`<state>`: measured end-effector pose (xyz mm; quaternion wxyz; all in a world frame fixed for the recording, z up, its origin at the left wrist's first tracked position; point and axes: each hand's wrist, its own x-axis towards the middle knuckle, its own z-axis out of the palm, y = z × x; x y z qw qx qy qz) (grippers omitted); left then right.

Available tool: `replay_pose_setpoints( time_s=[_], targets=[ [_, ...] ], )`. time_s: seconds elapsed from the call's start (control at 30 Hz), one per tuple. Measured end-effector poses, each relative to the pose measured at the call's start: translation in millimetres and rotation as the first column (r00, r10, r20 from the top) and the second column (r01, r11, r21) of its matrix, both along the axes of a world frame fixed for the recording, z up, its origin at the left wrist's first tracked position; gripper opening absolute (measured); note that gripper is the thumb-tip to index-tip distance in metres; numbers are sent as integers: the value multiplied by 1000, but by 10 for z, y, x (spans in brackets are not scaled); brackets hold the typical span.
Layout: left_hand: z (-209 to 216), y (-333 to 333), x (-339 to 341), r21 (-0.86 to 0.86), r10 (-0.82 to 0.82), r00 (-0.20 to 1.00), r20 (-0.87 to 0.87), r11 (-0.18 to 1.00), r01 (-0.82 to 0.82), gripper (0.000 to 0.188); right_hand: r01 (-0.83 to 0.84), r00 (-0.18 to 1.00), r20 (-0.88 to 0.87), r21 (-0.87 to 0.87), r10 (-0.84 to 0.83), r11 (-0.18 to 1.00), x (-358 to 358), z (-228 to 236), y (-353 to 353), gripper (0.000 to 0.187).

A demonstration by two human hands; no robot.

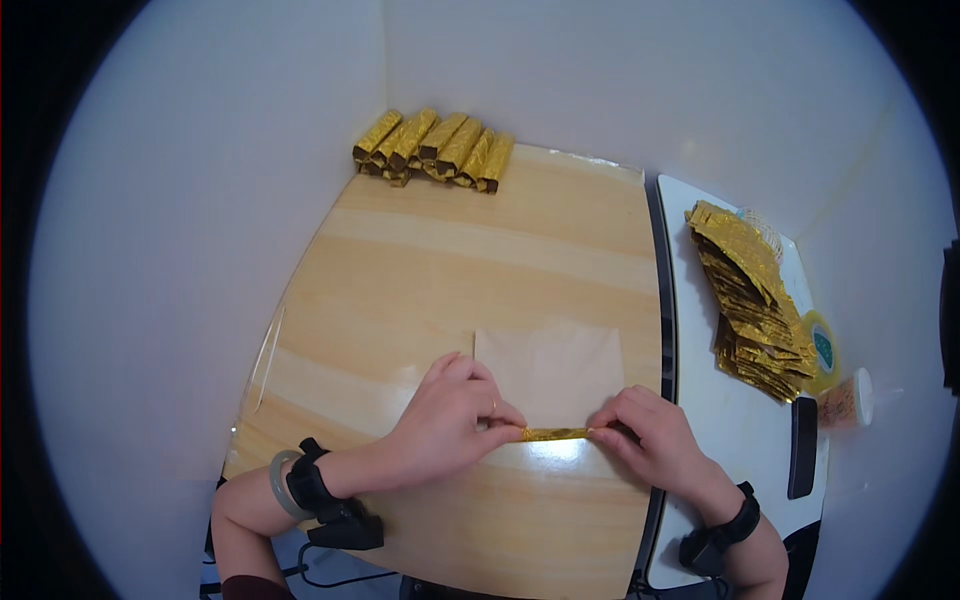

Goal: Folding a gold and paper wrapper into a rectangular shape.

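A sheet of gold foil paper (549,372) lies on the wooden tabletop with its plain tan side up. Along its near edge runs a narrow folded or rolled gold strip (558,434). My left hand (458,412) pinches the left end of that strip between thumb and fingers. At the right end, my right hand (652,436) grips it the same way. The fingertips hide both ends of the strip.
Gold foil rolls (440,145) are piled at the table's far left corner. On a white side table (690,440) at right lie a stack of gold foil sheets (745,300), a tape roll (822,345), a clear cup (845,400) and a dark phone-like slab (803,447). Pale walls enclose the tables.
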<state>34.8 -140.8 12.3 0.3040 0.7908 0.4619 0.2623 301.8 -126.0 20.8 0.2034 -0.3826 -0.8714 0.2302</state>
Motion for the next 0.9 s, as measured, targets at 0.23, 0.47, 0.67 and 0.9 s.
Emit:
replay_pose_setpoints(
  time_s=[0.23, 0.47, 0.67, 0.9],
  targets=[
    [65, 13, 13, -30, 16, 999, -48, 999, -18, 4, 72, 997, -21, -42, -73, 997, -8, -27, -11, 10],
    [105, 26, -12, -29, -35, 990, -137, 999, 31, 8, 96, 995, -9, -37, -96, 995, 27, -52, -18, 12],
    [99, 35, -55, -45, -43, 985, -166, 998, 36, 7, 88, 996, 19, -60, -87, 994, 21, -25, -16, 12],
    [60, 53, -95, -75, -53, 985, -162, 996, 41, 5, 67, 998, 16, -59, -66, 996, 5, -18, 9, 10]
  ],
)
